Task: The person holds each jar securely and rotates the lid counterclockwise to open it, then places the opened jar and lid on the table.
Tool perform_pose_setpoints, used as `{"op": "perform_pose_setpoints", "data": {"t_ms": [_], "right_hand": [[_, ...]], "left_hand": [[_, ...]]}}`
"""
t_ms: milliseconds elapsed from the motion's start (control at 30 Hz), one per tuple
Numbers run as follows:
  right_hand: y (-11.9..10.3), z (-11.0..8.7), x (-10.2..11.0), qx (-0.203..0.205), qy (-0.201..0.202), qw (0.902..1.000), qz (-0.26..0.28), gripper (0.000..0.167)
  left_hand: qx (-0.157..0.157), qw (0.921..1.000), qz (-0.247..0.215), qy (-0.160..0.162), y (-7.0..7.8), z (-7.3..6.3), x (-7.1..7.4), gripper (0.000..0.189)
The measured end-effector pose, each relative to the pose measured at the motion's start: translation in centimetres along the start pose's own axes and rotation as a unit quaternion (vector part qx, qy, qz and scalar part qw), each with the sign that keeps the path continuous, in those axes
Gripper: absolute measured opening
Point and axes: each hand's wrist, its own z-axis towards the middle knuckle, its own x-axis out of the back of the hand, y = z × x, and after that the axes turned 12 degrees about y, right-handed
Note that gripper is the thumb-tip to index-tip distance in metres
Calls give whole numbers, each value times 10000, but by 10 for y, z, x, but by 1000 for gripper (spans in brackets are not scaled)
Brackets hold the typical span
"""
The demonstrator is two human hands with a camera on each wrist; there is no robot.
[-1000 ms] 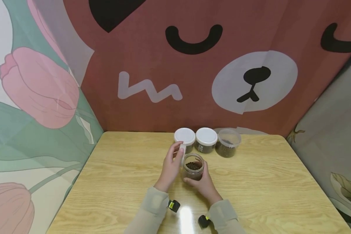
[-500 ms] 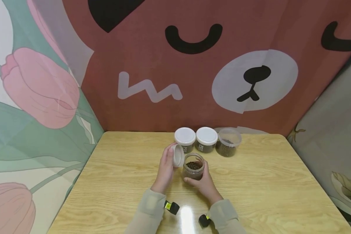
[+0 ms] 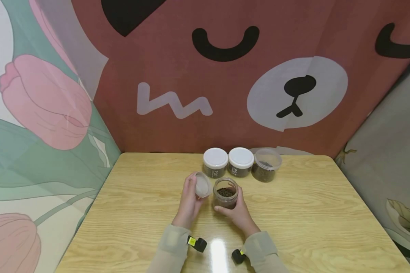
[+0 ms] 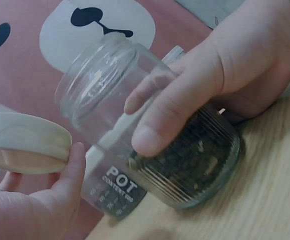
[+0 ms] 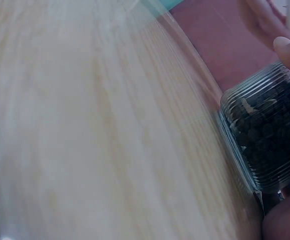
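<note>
Head: left hand point(image 3: 188, 197) held the white screw lid point(image 3: 203, 185) by its edge, tilted, underside showing, just beside the jar mouth. Right hand point(image 3: 240, 213) gripped the open glass jar point(image 3: 224, 202), dark pellets point(image 3: 224, 192) inside, over the near-middle of the table point(image 3: 140, 216). Behind it, side by side: a white-lidded POT jar point(image 3: 215, 163), its twin point(image 3: 241, 162), then a clear-topped tub point(image 3: 264, 172) at right with dark contents.

Left wrist: lid sat between left thumb and fingers, apart from the threaded jar neck. Right thumb pressed the jar's side.

Right wrist: ribbed jar bottom at frame edge; couldn't tell if it touched the table.
</note>
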Motion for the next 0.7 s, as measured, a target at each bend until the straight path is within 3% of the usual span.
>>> {"op": "perform_pose_setpoints", "data": {"t_ms": [300, 700], "right_hand": [[-37, -12, 5, -139, -153, 9998, -31, 98], [-38, -11, 5, -300, -176, 9994, -69, 97]], "left_hand": [[246, 9990, -12, 385, -4, 5, 20, 55], [274, 9986, 37, 454, 2, 8, 50, 59]]}}
